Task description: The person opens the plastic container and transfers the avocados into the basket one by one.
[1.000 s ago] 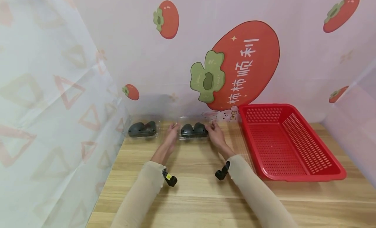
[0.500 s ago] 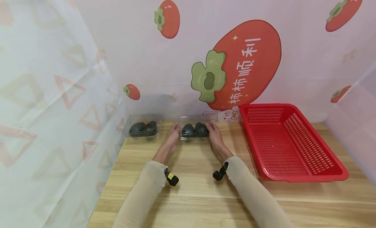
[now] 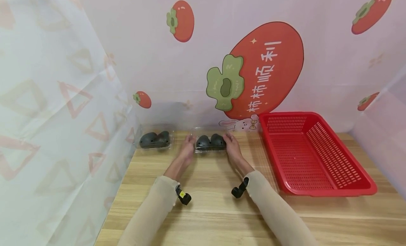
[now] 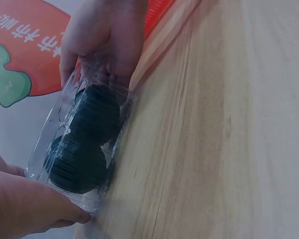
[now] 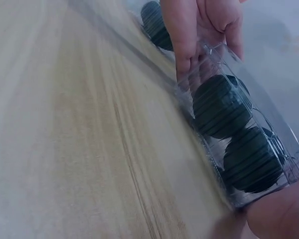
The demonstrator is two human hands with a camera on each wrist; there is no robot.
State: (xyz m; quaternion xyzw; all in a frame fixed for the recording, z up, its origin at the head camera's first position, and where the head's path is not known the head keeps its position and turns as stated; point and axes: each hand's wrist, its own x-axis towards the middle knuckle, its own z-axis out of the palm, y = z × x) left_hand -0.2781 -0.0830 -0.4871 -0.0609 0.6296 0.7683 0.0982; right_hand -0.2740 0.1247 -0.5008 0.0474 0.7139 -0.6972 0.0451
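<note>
A clear plastic box (image 3: 206, 131) stands near the back wall with two dark green, rounded objects (image 3: 218, 142) inside; their kind cannot be told. My left hand (image 3: 186, 149) grips its left end, and my right hand (image 3: 234, 148) grips the right one. In the left wrist view, the left thumb and fingers (image 4: 32, 204) pinch the near end of the box (image 4: 52, 122). The right wrist view shows the right hand (image 5: 281, 211) holding the other end, low beside the wooden table (image 5: 89, 124). Some fingertips are hidden behind the plastic.
Left of the hands, a second clear box (image 3: 153, 128) holds similar dark objects (image 3: 148, 140). A red perforated basket (image 3: 277, 158) stands on the right of the table (image 3: 209, 217). Printed wall sheets (image 3: 142, 45) close off the back and sides.
The box between my hands has shifted very slightly toward me, and both hands have moved with it, keeping their hold. The second box and the basket stay in place.
</note>
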